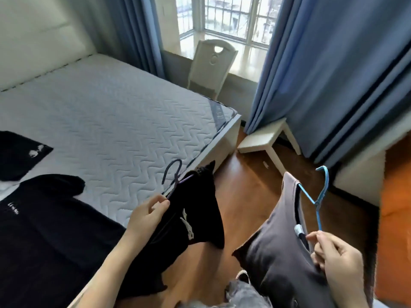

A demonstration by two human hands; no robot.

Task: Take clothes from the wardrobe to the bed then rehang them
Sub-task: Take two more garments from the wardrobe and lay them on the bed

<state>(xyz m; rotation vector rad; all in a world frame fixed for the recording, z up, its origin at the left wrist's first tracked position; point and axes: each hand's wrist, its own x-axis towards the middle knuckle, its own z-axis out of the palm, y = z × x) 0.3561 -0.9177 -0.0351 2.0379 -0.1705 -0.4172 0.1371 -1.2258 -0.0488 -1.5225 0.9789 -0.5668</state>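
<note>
The black garment [200, 210] hangs on a purple hanger [172, 174] just over the near edge of the bed [111, 121]. The left hand [148, 215] pinches the hanger's arm between thumb and curled fingers. The grey shirt [275, 241] hangs on a blue hanger [320, 196] above the floor [249, 196], and the right hand [338, 256] grips its lower arm. Two more black tops [44, 230] lie flat on the bed. Both hangers tilt steeply, so either piece could slide off a shoulder and drop to the floor.

nothing can be read: the small white lettering [13, 208] on the black shirt [51, 245] left of the left hand [148, 213] is blurred, likewise the neck label [298, 230] beside the right hand [335, 256].
</note>
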